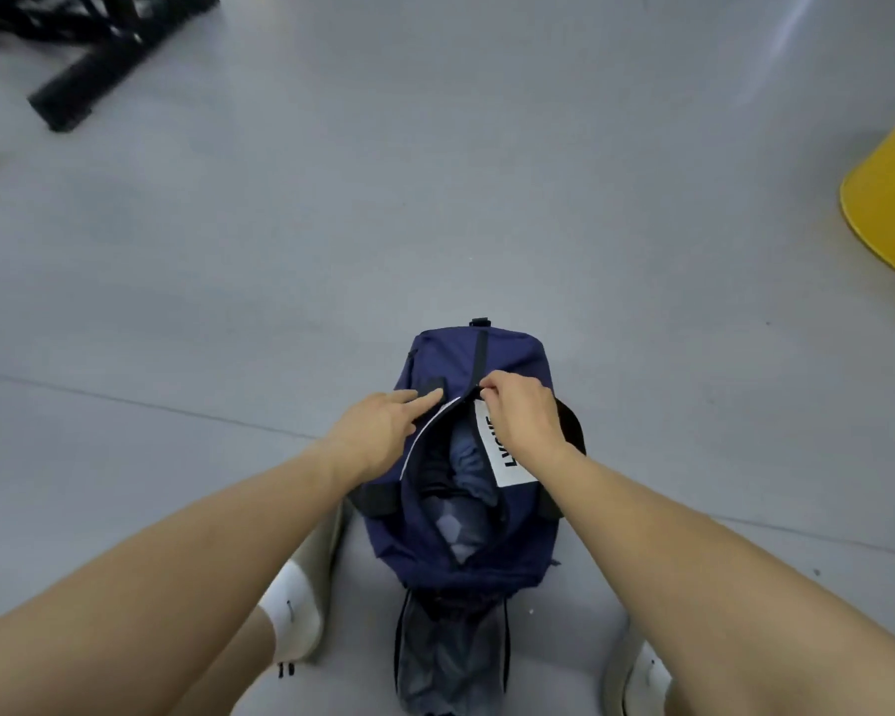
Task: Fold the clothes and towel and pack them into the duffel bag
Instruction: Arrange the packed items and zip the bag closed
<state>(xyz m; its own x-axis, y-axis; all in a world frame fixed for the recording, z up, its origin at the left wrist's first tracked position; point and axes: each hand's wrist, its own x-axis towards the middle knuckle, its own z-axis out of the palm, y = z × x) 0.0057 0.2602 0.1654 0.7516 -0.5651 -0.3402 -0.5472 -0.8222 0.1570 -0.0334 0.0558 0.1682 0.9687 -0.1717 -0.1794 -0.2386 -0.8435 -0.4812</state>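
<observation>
Duffel bag (479, 364), navy, on the floor (435, 198) between the person's shoes (306, 586), its length running away from the viewer. Blue and grey clothes (466, 467) show in the bag's partly open mouth; a white label (502, 457) lies on its right flank. The right hand (525, 413) pinches the zipper pull (479, 387) at the far end of the opening, presumably to close it. The left hand (378, 431), fingers straight, presses the bag's left flank, probably steadying the fabric against that pull. A yellow object (889, 198) lies far right of the bag.
</observation>
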